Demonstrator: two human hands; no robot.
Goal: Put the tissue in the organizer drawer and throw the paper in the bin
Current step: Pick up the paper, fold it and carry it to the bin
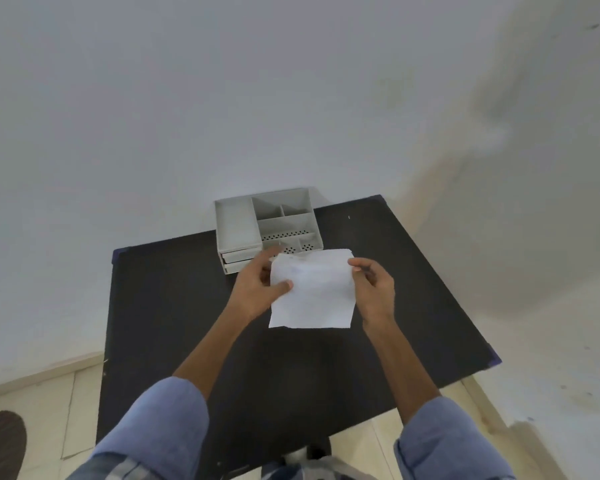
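A white sheet, tissue or paper I cannot tell which (314, 289), hangs above the middle of the black table (174, 306). My left hand (257, 289) pinches its left edge with thumb on top. Its upper right corner is held by my right hand (373, 289). Behind the sheet, at the table's far edge against the wall, stands the grey organizer (238, 225) with open top compartments and two small drawers (238, 260) at its lower left, both looking pushed in. No bin is in view.
White walls close in behind and to the right of the table. Tiled floor shows at the left and right front. A dark round object (0, 445) lies on the floor at the lower left.
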